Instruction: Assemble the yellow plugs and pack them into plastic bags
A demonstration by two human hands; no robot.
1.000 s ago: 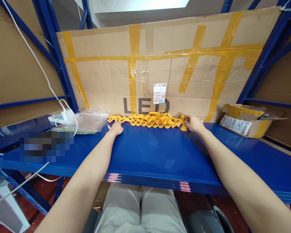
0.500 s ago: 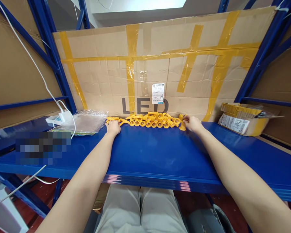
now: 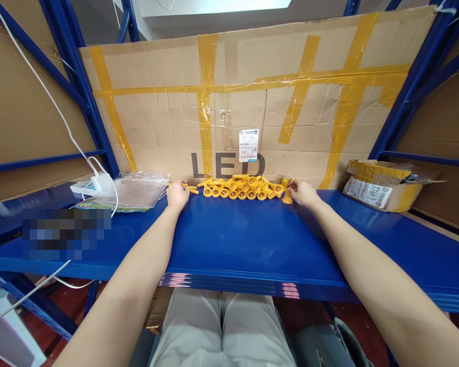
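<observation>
Many yellow cone-ended plastic pieces lie stacked in a pile (image 3: 243, 188) along the back of the blue shelf (image 3: 252, 239), most with their round openings facing me. At the pile's left end, my left hand (image 3: 178, 194) is closed on yellow pieces, whose thin ends stick out on both sides of the fingers. My right hand (image 3: 301, 193) is at the right end, its fingertips pinched on an upright yellow piece (image 3: 286, 197) with its wide end down on the shelf.
Cardboard with yellow tape (image 3: 156, 122) stands behind the pile. A clear plastic bag (image 3: 141, 189), a white power strip (image 3: 99, 184) and a blurred-out patch are at the left. An opened cardboard box (image 3: 382, 188) sits at the right, beside blue posts.
My left hand has turned and lifted slightly, and the yellow pieces beside it have shifted, opening a small gap from the pile. My right hand stays at the upright piece.
</observation>
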